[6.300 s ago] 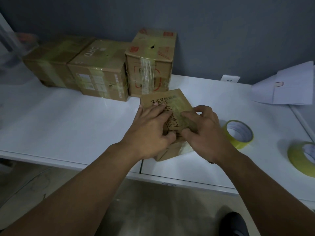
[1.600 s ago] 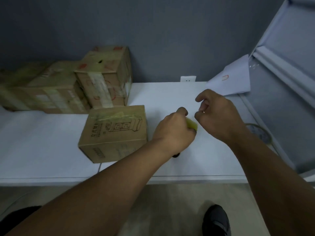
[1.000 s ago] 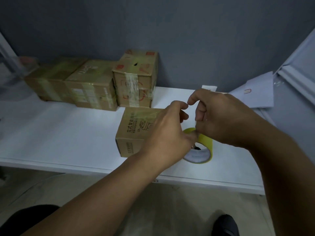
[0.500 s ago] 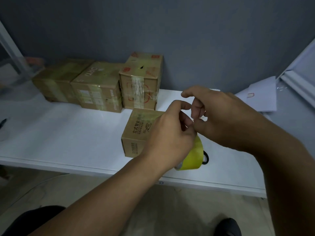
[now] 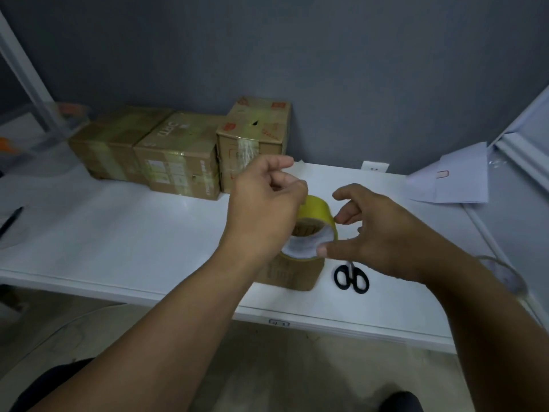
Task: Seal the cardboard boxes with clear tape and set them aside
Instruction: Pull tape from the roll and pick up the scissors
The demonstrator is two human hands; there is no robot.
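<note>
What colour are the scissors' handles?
Black. The scissors' handles lie on the white table, seen in the head view.

The middle cardboard box (image 5: 178, 156), behind the left hand (image 5: 261, 209), carries on its top pale letters that read "JRTT", seen upside down. The tall box (image 5: 252, 135) just beside it has red stamps, too small to read. Printing on the front of the box under the hands (image 5: 292, 273) is blurred
</note>
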